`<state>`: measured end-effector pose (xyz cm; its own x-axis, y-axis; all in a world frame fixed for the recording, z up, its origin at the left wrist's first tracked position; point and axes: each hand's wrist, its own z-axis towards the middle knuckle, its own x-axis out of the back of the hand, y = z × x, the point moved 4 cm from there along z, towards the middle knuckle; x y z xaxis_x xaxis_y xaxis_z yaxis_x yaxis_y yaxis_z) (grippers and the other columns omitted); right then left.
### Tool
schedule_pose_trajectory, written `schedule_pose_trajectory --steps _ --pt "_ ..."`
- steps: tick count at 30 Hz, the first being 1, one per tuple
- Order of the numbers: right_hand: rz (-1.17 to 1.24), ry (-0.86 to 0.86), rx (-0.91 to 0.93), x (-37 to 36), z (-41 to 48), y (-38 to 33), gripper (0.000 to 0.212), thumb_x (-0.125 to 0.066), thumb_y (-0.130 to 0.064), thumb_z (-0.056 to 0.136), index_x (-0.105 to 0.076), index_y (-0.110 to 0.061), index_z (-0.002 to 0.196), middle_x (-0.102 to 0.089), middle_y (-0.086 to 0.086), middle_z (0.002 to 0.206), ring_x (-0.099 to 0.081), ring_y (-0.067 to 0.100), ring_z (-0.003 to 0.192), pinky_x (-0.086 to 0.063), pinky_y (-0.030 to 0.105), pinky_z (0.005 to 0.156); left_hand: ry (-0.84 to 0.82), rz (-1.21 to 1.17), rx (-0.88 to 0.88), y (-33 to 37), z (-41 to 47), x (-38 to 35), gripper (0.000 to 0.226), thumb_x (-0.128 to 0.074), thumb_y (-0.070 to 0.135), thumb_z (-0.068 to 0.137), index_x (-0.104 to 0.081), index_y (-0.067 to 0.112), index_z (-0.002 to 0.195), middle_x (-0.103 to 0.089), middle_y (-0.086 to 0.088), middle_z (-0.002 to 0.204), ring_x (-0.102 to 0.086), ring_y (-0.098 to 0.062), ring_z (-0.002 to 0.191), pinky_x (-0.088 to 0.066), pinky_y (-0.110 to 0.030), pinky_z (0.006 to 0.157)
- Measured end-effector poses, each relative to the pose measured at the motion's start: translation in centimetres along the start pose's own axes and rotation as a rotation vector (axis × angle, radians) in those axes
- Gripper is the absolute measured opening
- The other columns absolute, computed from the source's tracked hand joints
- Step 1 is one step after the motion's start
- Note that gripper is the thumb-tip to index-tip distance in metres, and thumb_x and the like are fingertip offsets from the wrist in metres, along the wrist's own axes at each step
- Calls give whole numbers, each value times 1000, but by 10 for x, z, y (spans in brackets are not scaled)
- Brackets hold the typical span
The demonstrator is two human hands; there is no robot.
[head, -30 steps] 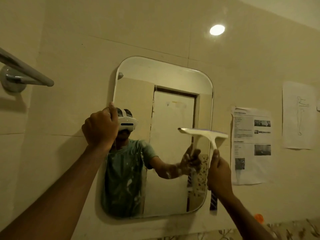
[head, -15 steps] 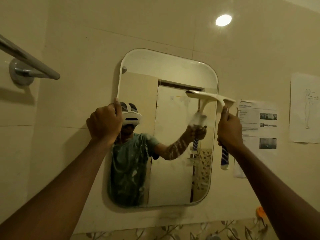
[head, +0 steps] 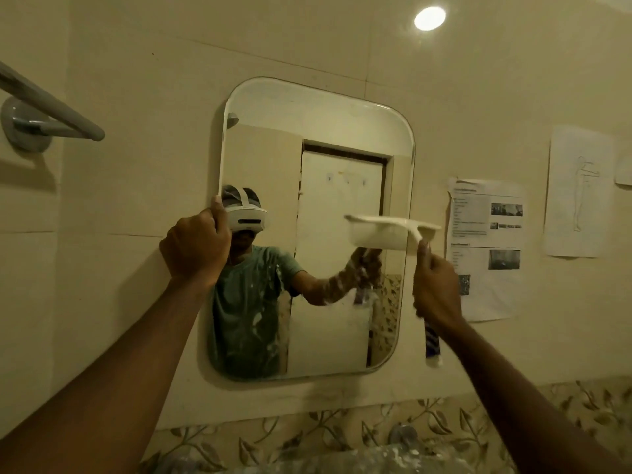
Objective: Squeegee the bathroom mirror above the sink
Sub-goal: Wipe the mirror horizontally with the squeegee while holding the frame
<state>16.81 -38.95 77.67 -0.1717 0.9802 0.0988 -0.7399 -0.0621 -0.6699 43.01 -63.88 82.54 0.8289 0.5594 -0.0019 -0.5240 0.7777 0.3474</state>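
The mirror (head: 318, 131) hangs on the tiled wall (head: 136, 97); the left hand (head: 195, 246) is closed on its left edge, thumb on the rim; the right hand (head: 436, 285) is wrapped around the handle of the white squeegee (head: 393, 227), whose blade lies across the right side of the glass, about mid-height; printed papers (head: 485, 248) hang on the wall just beside.

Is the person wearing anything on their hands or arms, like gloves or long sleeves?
No. The left hand and right hand are both bare, without gloves, rings or a watch in sight. Both forearms are uncovered as far as the frame shows. In the rounded rectangular wall mirror, the reflection shows a short-sleeved green T-shirt, with whitish streaks across the glass there.
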Motion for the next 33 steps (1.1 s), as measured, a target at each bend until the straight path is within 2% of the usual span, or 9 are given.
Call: schedule_pose_trajectory --steps 3,6,10,14,16,19,23,27,33 --pt "-5 32 63 0 31 -24 54 -30 -54 100 -52 -12 74 -48 3 57 -47 17 45 -48 32 42 8 -19 6 -5 -8 -2 66 -29 39 104 -63 0 64 -52 -14 49 -49 -28 41 -31 -25 48" --pt "-34 29 35 -11 18 -7 61 -27 -57 99 -54 -9 73 -55 9 60 -53 23 49 -53 39 50 28 -3 18 -12 -22 -5 66 -30 39 105 -60 1 60 -45 -10 46 -42 -23 39 -28 -23 48" --pt "-66 40 -85 -22 -47 56 65 -26 -63 96 -56 -13 68 -61 9 59 -59 24 48 -56 44 48 83 5 50 -16 -32 -8 64 -32 37 105 -58 4 57 -38 -3 45 -37 -18 37 -21 -17 48" --pt "-100 53 -148 -18 -99 85 64 -25 -66 93 -55 -18 62 -55 0 50 -57 22 44 -55 46 42 78 35 43 -15 -32 -8 65 -31 38 105 -61 2 59 -37 -4 47 -37 -19 39 -25 -21 48" --pt "-75 33 -116 -15 -92 76 63 -26 -66 94 -55 -20 63 -55 0 48 -58 19 43 -54 44 39 80 44 26 -16 -35 -6 64 -33 37 105 -57 3 55 -35 -3 45 -34 -17 37 -20 -18 48" --pt "-16 12 -27 -11 -49 47 62 -27 -67 94 -55 -20 65 -57 -5 47 -53 4 37 -49 31 38 83 51 7 -18 -42 -6 62 -37 33 104 -51 6 51 -32 -1 42 -30 -15 34 -19 -15 47" --pt "-13 34 19 -6 -8 24 60 -27 -64 96 -50 -18 64 -51 -4 50 -51 8 39 -47 28 42 108 76 -15 -21 -50 -7 60 -39 31 104 -51 6 50 -33 -2 42 -30 -16 34 -20 -17 46" --pt "-102 2 -95 -8 -57 69 63 -26 -66 95 -50 -18 62 -52 -2 49 -53 12 40 -48 29 39 136 87 -10 -21 -54 -9 61 -37 33 105 -55 4 54 -34 -2 44 -31 -16 36 -18 -18 47" --pt "-182 -34 -165 -7 -135 112 65 -22 -63 92 -46 -14 57 -45 0 47 -40 12 40 -33 25 43 158 66 11 -26 -63 -10 60 -38 33 104 -59 3 56 -35 -1 46 -33 -16 39 -16 -12 49"
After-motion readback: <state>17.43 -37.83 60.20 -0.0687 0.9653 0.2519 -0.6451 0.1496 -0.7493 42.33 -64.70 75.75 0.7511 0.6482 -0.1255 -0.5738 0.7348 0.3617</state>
